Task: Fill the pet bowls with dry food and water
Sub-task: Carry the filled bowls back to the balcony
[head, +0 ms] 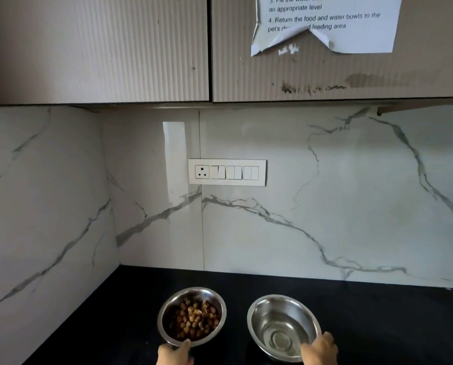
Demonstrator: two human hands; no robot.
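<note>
At six o'clock, our left hand (174,354) pinches the near rim of the round, shiny steel bowl of brown kibble (191,316); our right hand (319,349) grips the near rim of the round steel bowl holding clear water (283,326), side by side on the black counter (378,312). At twelve o'clock, veined marble wall (325,206) and white switch plate (227,172).

Up top, two ribbed cabinet doors (96,48) hang side by side, the right one scuffed along its lower edge. A torn paper sheet (325,22) of printed steps is stuck to that right door, its bottom edge ripped and curling. Below, white marble-veined wall tiles (325,193) wrap the corner. A white switch plate (227,172) sits mid-wall, socket at its left end, switches beside it. At the bottom runs a black counter (378,312)
</note>
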